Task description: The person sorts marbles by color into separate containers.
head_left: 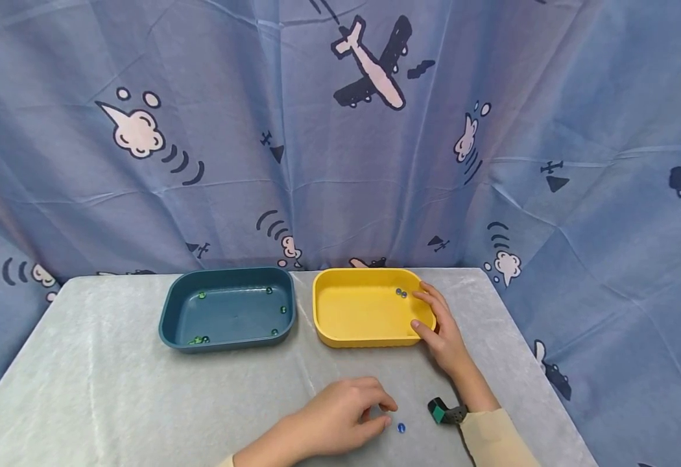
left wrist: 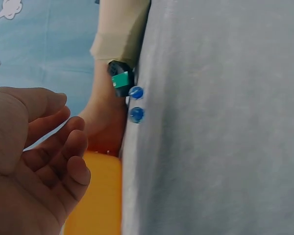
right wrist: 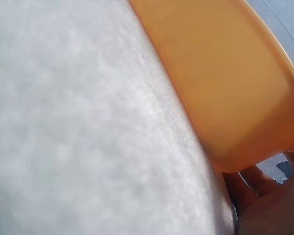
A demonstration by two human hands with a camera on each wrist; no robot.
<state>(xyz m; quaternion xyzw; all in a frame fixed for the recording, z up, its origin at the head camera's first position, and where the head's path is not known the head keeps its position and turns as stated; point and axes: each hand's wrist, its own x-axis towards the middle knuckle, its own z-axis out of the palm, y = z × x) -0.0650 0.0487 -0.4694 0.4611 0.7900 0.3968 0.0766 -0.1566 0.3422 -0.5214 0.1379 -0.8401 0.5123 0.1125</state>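
Note:
My left hand (head_left: 346,415) hovers over the near part of the table, fingers loosely bent, with nothing visible between them. Just right of its fingertips lies a blue glass marble (head_left: 401,428). The left wrist view shows two blue marbles, one (left wrist: 136,92) close to the other (left wrist: 137,115), beyond the left hand (left wrist: 44,147). At the right end of a yellow tray (head_left: 364,341), my right hand (head_left: 448,347) grips the rim, thumb and fingers over the edge. Two bluish marbles (head_left: 401,293) sit inside that tray, near the fingers. Part of the right hand (right wrist: 269,210) shows beside the tray (right wrist: 225,88).
A dark teal tray (head_left: 229,346) with several green marbles (head_left: 199,339) stands left of the yellow one. A pale cloth (head_left: 113,389) covers the table. Behind hangs a blue patterned curtain (head_left: 224,130). A dark band with a green patch (head_left: 445,413) is on the right wrist.

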